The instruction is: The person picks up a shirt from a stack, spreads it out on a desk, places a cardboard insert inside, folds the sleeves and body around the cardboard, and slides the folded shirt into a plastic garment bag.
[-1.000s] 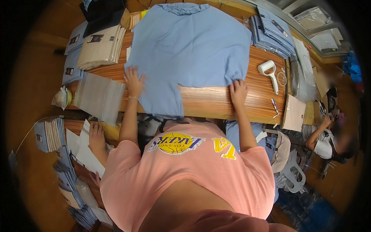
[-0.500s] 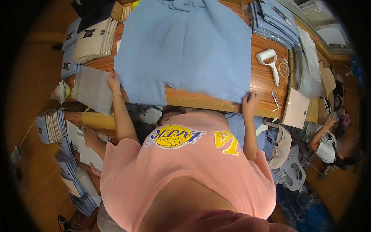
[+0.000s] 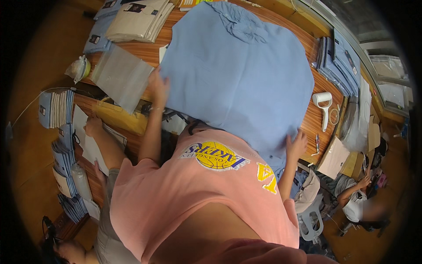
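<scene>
A light blue shirt [image 3: 233, 79] lies spread over the wooden table, its bunched collar [image 3: 246, 31] at the far side. Its near edge hangs over the table's front by my body. My left hand [image 3: 159, 88] is at the shirt's left edge, slightly blurred, thumb and fingers apart. By the near right edge of the cloth, my right hand [image 3: 297, 145] has its fingers spread and appears to touch the fabric without gripping it. A clear plastic bag [image 3: 121, 77] lies flat just left of my left hand.
Folded beige shirts [image 3: 140, 22] and blue shirts [image 3: 336, 66] are stacked at the back corners. A white lint roller [image 3: 324, 108], tape ring [image 3: 334, 116] and small cutter-like tool [image 3: 317, 144] lie on the right. Other people's arms [image 3: 107, 136] are at the left, and a person [image 3: 358, 200] is at far right.
Both hands have let go of the shirt's lower corners and opened. The shirt has come nearer, its near edge now over the table's front and its collar more in view. The view has turned.
</scene>
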`<state>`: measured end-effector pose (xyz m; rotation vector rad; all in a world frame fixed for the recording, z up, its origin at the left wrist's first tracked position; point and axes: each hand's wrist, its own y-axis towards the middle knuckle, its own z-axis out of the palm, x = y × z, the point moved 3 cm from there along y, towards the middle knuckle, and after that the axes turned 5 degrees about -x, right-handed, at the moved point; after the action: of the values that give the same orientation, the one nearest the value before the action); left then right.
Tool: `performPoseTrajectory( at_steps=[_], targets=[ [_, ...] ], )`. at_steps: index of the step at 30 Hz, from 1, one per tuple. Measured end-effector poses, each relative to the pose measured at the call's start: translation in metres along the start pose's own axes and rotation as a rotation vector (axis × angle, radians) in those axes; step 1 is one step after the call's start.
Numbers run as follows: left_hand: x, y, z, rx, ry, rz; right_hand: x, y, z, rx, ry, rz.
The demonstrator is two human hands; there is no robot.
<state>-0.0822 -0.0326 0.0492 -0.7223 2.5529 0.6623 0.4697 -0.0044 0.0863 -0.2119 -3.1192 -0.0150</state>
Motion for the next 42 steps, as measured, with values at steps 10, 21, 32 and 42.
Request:
performPoseTrajectory(
  at_steps=[10,21,32,42],
  targets=[
    [-0.051,0.025,0.064,0.254,0.091,0.397,0.048,0.023,0.042,-0.138,0.18,-0.288],
    [-0.003,0.192,0.107,0.045,-0.003,0.011,0.167,0.323,0.035,-0.325,0.537,-0.434],
    [0.029,0.215,0.12,0.19,-0.299,-0.043,0.147,0.375,-0.011,0.484,0.876,-0.357],
    [-0.046,0.216,0.109,0.146,0.108,0.091,0.094,0.38,-0.007,0.02,0.084,-0.056]
  ],
)
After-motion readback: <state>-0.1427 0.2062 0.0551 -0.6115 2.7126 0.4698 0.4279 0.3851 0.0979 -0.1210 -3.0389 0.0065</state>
